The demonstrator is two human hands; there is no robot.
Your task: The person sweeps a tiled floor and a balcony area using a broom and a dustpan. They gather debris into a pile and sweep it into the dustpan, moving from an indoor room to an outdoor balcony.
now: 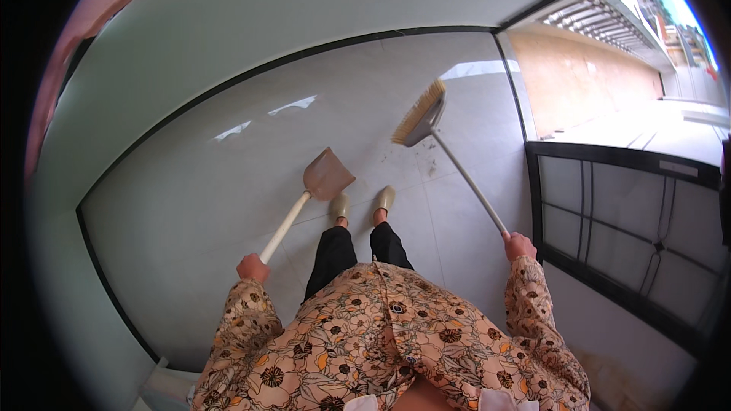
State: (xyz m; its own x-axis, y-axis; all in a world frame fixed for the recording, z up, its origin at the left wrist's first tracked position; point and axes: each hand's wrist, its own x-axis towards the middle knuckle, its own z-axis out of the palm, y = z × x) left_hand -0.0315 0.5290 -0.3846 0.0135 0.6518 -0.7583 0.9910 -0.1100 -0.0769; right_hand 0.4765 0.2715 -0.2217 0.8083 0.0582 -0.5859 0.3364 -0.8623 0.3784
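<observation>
My left hand point(253, 268) is closed around the pale handle of a brownish dustpan point(329, 176). The pan's wide lip points up and to the right, just ahead of my left shoe. On the other side, my right hand point(519, 247) grips the long grey pole of a broom point(422, 117). Its yellowish bristles face up and left, over the tiled floor. Small dark bits of debris point(432, 167) lie scattered on the tiles beside the broom head, between it and my right shoe point(385, 198).
Light grey floor tiles point(228, 182) spread before me, edged by a black skirting strip point(228, 80) along a pale wall point(274, 5). At the right stands a black-framed glass door point(622, 222), with a bright doorway beyond it. A pale box-like object point(171, 385) sits at the lower left.
</observation>
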